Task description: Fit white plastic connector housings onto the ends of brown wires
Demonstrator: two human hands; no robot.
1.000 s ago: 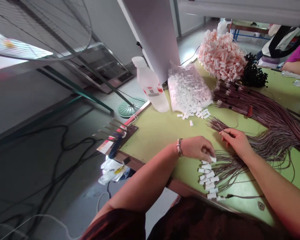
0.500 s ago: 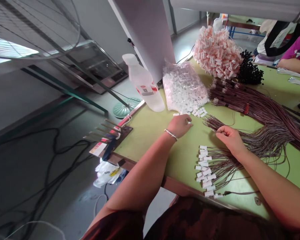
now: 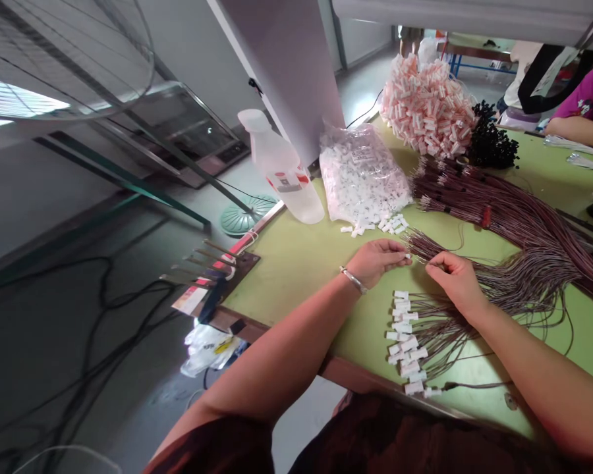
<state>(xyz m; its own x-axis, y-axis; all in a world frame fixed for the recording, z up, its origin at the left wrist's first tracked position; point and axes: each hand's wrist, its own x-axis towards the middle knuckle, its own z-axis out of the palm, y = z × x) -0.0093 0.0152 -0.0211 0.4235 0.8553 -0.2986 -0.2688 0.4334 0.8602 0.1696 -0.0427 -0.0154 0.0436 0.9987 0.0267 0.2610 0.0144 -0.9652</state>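
Observation:
My left hand (image 3: 379, 262) pinches a small white connector housing (image 3: 408, 256) between thumb and fingertips. Just to its right, my right hand (image 3: 452, 280) is closed on a thin brown wire (image 3: 422, 262), whose bare tip points at the housing. Whether the tip touches the housing I cannot tell. Behind both hands lies a bundle of brown wires (image 3: 504, 273) with metal ends. Closer to me, wires fitted with white connectors (image 3: 409, 352) lie in a column. Several loose white housings (image 3: 394, 224) rest by the mouth of a clear plastic bag (image 3: 366, 168) full of them.
A plastic bottle (image 3: 284, 168) stands at the table's left edge, near a pronged metal rack (image 3: 227, 266). At the back are a heap of pink-white parts (image 3: 427, 105), a black pile (image 3: 494, 135) and a thicker wire bundle (image 3: 518, 204). Another person's arm (image 3: 580, 128) shows far right.
My left hand has moved right from the loose housings by the bag, carrying a white housing to the wire tip. My right hand has stayed almost in place.

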